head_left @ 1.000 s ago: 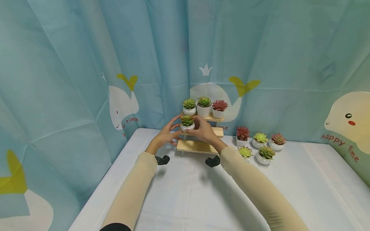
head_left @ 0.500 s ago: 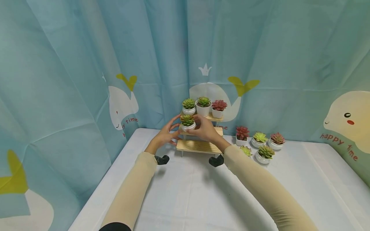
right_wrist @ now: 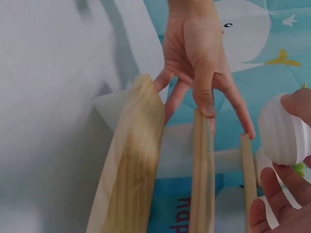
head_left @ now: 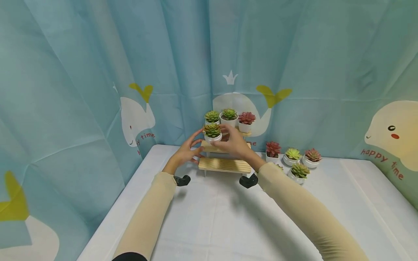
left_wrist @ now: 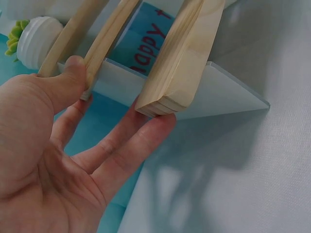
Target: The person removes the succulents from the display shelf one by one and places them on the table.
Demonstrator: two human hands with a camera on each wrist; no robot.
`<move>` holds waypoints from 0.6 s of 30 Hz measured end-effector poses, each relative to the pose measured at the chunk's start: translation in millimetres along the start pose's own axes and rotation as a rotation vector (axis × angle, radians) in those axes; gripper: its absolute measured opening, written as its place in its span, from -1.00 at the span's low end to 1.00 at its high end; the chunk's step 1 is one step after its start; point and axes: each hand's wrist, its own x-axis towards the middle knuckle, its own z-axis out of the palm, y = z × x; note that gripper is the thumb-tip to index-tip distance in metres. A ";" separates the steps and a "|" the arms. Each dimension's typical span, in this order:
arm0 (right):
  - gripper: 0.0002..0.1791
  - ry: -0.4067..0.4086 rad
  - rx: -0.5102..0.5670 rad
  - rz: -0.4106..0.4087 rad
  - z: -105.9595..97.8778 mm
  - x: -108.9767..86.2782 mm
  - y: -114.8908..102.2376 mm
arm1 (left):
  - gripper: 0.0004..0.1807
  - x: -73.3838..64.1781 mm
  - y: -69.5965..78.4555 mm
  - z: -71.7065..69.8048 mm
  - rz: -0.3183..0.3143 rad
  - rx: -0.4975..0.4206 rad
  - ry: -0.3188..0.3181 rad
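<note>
My right hand grips a small green succulent in a white round pot, raised above the middle board of a three-tier wooden stand. In the right wrist view the ribbed white pot sits between thumb and fingers, its plant mostly hidden. At the stand's left end, my left hand spreads its fingers against the boards. The left wrist view shows the thumb on the end of the middle board and two fingertips touching the bottom board.
Along the top board stand two green succulents and a red one. Several more potted succulents stand on the white table right of the stand, one mostly behind the right sleeve. A blue whale-print curtain hangs close behind.
My right hand has lifted the succulent pot slightly up off the middle board, uncovering more of that board. The left hand stays at the stand's left end.
</note>
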 end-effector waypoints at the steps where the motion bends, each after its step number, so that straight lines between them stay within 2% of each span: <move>1: -0.24 0.006 0.007 -0.008 -0.7 -0.2 -0.9 | -0.15 -0.1 0.5 -0.1 0.001 -0.002 0.000; 7: -0.27 0.020 0.012 -0.037 -3.4 -2.1 -4.4 | -0.15 0.2 0.9 -1.1 0.002 -0.014 -0.004; 18: -0.24 0.019 0.006 -0.011 -5.0 -4.3 -2.0 | -0.16 0.2 0.0 -0.3 -0.002 -0.013 0.000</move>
